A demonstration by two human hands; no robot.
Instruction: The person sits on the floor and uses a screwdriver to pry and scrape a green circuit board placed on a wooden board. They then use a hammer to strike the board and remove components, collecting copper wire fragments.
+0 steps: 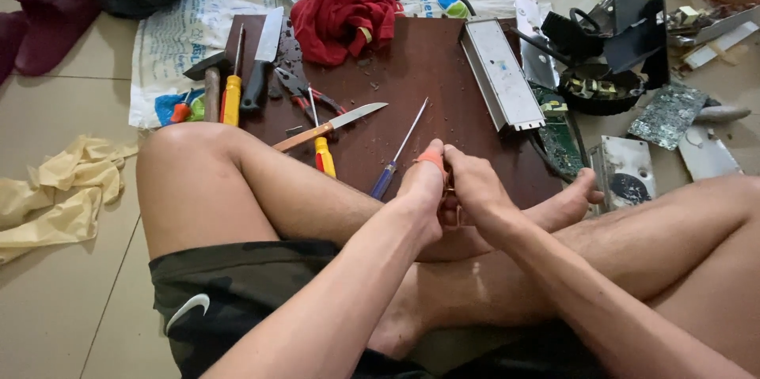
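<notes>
left hand (421, 189) fingers curled, thumb up | right hand (475, 185) fingers closed, touching left | forearms converge

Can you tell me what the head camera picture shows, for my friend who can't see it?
A person sits cross-legged on a tiled floor, left hand and right hand pressed together around something small and hidden. In front lies a dark wooden board with a knife, screwdrivers, a hammer and a red cloth.

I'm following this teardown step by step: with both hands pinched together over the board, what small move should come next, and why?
Probably ease the hands apart a little. The left hand and right hand press together around something too small to make out, hiding it. The blue-handled screwdriver lies just beside them on the wooden board, close enough to pick up.
</notes>
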